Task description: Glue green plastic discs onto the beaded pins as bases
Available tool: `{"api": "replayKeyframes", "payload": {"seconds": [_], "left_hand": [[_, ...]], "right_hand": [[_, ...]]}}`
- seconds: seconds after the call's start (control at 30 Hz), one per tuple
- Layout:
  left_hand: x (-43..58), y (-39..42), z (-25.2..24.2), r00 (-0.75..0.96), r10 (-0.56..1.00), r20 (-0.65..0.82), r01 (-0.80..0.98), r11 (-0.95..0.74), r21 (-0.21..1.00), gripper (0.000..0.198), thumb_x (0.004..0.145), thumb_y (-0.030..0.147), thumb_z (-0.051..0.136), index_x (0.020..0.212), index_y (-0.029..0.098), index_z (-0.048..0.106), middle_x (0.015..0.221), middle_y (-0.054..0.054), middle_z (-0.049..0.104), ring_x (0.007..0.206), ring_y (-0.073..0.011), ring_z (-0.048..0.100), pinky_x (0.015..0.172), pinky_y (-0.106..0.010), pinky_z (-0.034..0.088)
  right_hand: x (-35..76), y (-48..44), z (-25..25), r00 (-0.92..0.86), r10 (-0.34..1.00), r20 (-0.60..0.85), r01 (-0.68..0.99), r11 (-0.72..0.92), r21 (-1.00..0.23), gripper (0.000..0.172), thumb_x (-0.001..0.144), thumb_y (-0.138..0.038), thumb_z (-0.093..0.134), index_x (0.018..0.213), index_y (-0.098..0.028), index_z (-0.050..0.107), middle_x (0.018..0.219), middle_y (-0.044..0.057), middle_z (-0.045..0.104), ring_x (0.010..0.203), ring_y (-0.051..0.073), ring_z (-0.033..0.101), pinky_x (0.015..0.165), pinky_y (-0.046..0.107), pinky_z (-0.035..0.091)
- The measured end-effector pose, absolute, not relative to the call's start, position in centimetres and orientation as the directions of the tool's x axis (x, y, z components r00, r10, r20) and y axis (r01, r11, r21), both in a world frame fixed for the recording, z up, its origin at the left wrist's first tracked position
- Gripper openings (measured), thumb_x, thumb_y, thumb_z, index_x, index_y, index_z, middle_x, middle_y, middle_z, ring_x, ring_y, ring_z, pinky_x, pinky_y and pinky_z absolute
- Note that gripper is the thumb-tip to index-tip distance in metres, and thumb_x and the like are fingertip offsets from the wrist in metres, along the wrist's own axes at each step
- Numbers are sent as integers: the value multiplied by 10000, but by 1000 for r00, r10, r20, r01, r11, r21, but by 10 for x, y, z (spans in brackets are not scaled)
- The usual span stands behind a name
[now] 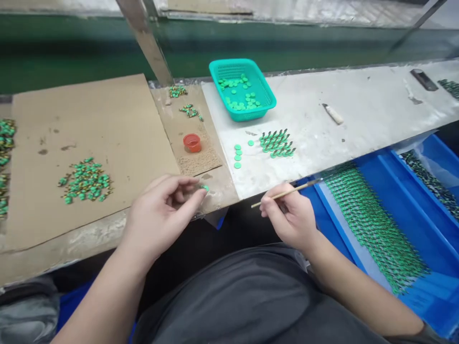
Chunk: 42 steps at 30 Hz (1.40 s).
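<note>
My left hand [161, 208] is over the front edge of the bench, its fingers curled and thumb drawn in. A small green piece [204, 188] shows at the tip of that thumb, partly hidden by it. In my right hand [292, 215] is a thin wooden paintbrush [283, 193], pinched near its middle, its tip pointing right. Beyond my left hand stands a small red cup [192, 143] on a cardboard strip. Flat green discs [237, 157] lie in a short column on the white surface, beside rows of green discs with dark upright pieces [276, 142].
A turquoise basket [263, 93] holds loose green discs. Green-and-gold pieces [89, 181] are heaped on a cardboard sheet [118, 114] at left. A white-handled knife [333, 113] lies right of centre. Blue trays [398, 191] at lower right hold rows of green pieces.
</note>
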<state>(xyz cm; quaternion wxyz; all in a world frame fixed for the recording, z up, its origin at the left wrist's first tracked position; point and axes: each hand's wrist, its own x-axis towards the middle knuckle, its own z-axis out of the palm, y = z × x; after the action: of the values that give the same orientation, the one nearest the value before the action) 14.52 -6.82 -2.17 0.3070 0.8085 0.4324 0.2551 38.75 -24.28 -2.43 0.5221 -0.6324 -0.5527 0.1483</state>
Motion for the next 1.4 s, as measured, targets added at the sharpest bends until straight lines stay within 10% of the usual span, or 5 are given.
{"api": "replayKeyframes", "payload": {"seconds": [0.7, 1.1, 1.4], "left_hand": [[338, -56, -5, 653, 751, 100, 596, -590, 545, 293, 924, 494, 675, 981, 274, 859, 1054, -87, 881, 978, -295, 790, 912, -415, 596], [282, -82, 23, 557, 772, 305, 538, -616, 576, 392, 1018, 586, 608, 957, 263, 822, 892, -47, 817, 749, -203, 702, 727, -345, 553], [152, -58, 6, 506, 840, 196, 581, -500, 642, 345, 952, 629, 727, 925, 305, 843, 976, -21, 890, 770, -223, 802, 700, -324, 642]], "right_hand": [[455, -303, -37, 514, 831, 212, 373, 6, -928, 167, 1103, -293, 651, 940, -261, 665, 802, 9, 763, 685, 183, 753, 689, 298, 629], [477, -250, -12, 423, 906, 16, 438, -189, -879, 244, 1092, -292, 729, 890, -256, 595, 743, -36, 751, 668, 159, 719, 673, 263, 507], [436, -167, 16, 408, 912, -34, 668, -324, -670, 237, 1042, -304, 840, 859, -216, 718, 842, 83, 795, 842, 274, 765, 756, 339, 487]]}}
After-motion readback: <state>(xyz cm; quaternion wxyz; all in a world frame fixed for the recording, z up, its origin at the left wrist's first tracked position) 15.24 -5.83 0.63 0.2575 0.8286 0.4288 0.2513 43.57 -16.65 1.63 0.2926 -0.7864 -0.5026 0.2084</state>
